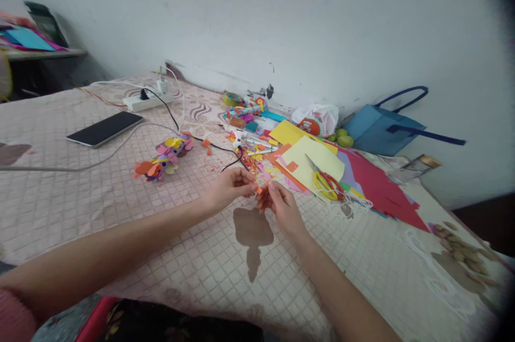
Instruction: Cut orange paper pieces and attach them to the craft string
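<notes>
Between my two hands, just above the patterned tablecloth (193, 256), is a small piece of orange paper (259, 190). My left hand (231, 190) pinches it at its left side. My right hand (281, 205) is closed at its right side, thumb and fingers curled together. Beyond the hands lie small colourful paper scraps (253, 162) and a white glue gun (237, 139) with a black cord. A tube decorated with paper flowers (164, 157) rests to the left. On the right, yellow-handled scissors (325, 183) lie on a pale yellow sheet (301, 159).
A tablet-like dark device (105, 129) and a white power strip (148, 99) with trailing cords occupy the left side. Red paper sheets (382, 186), a blue bag (380, 128) and white string (436, 277) are at right. A wall (281, 25) bounds the back.
</notes>
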Demonstrator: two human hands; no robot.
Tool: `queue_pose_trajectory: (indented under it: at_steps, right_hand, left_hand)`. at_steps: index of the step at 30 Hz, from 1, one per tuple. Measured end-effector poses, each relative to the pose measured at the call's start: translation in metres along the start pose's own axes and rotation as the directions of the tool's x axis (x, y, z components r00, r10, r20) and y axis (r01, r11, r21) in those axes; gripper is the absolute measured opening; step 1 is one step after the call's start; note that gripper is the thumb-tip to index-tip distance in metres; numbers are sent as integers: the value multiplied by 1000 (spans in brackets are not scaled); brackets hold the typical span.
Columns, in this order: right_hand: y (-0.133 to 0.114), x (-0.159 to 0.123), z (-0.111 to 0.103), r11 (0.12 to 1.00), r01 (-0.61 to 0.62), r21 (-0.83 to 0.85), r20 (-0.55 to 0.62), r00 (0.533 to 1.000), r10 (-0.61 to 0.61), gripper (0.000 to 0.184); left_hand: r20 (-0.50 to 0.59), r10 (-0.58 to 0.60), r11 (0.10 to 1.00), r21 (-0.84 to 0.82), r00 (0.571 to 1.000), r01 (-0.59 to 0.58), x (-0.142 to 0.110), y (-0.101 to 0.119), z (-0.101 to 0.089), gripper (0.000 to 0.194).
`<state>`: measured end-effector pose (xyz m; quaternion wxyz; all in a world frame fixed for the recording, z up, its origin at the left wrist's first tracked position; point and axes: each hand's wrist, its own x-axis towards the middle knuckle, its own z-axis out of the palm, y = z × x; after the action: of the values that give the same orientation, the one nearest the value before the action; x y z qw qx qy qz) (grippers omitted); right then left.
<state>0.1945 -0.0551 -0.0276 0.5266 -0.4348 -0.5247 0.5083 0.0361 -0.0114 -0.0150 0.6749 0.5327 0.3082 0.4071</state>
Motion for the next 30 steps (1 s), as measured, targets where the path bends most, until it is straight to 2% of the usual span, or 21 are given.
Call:
queue_pose_trajectory:
  at_steps: [14, 23, 30]
  right_hand:
    - [-1, -2, 1, 999, 19, -43, 13, 1000, -18, 32]
    - [-5, -1, 2, 977, 51, -208, 15, 999, -48, 20]
    - [-5, -2, 3, 946, 91, -310, 1, 995, -96, 18]
  left_hand:
    - [11, 27, 1000, -6, 1000, -27, -1, 0, 1, 33]
    - [9, 82, 997, 14, 997, -82, 0, -4, 0, 32]
    - [-2, 92, 993, 72, 996, -92, 0, -4, 0, 30]
